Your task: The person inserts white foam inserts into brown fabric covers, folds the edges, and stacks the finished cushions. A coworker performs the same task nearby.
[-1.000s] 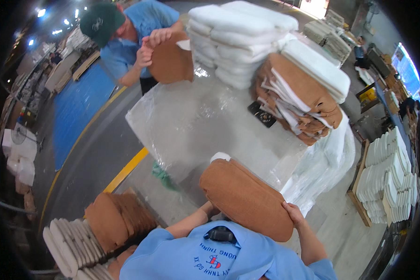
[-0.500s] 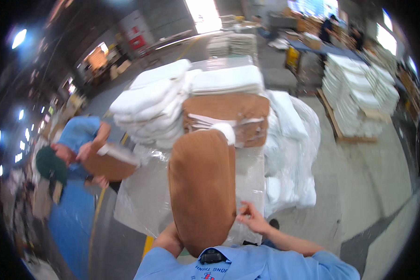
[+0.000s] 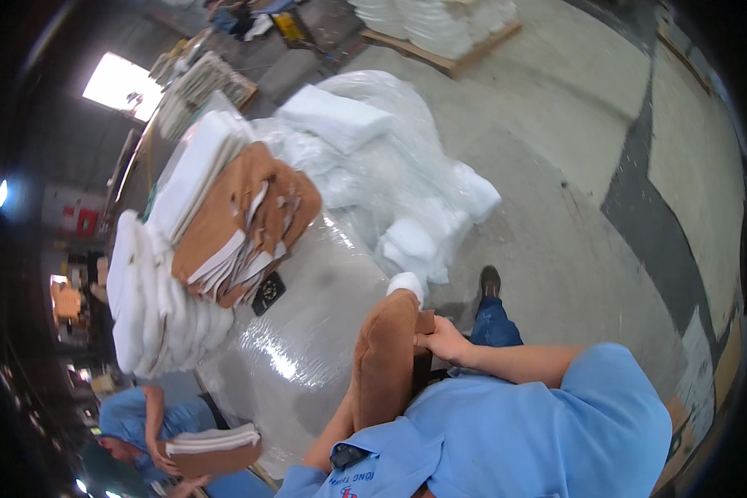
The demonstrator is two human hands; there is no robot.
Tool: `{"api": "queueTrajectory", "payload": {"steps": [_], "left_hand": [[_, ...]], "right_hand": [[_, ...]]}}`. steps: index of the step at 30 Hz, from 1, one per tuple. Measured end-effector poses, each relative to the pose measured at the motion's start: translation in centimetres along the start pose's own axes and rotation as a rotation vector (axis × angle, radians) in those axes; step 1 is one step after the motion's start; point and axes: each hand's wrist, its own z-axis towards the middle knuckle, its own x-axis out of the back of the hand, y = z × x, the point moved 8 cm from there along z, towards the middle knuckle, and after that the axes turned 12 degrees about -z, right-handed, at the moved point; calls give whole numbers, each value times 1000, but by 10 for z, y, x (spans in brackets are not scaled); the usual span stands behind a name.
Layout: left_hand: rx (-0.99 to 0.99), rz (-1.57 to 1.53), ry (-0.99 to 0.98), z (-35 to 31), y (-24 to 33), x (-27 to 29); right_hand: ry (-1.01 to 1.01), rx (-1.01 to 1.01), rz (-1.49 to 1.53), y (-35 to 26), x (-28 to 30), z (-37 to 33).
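A brown fabric cushion cover point(image 3: 383, 357) stands tilted on edge close against my body, with white padding point(image 3: 406, 286) poking out at its far end. My right hand point(image 3: 446, 340) is closed on the cover's right edge, thumb and fingers pinching a brown flap. On the other side, my left forearm runs up behind the cushion cover; the left hand itself is hidden by it. Beyond lies a plastic-wrapped work surface point(image 3: 307, 332) bearing a pile of brown covers point(image 3: 216, 216) with white edges.
Folded white padding point(image 3: 153, 307) is stacked left of the brown pile, near a dark phone-like object point(image 3: 268, 293). Clear plastic with white pads point(image 3: 390, 158) bulges off the surface's far side. At lower left a co-worker point(image 3: 153, 423) holds another brown-and-white cushion. A pallet point(image 3: 452, 62) stands farther off.
My view has swung to the right. The cushion cover has turned from its broad face onto its edge. My right hand, apart from it before, now grips its edge.
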Motion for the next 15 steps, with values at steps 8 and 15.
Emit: {"api": "queueTrajectory", "payload": {"steps": [8,15], "left_hand": [[-691,417,-193,30,166,-109],[-606,1270,-998,2,216,-313]], "right_hand": [[309,-97,-76,49,44,8],[291,-92,127,61,53,3]]}}
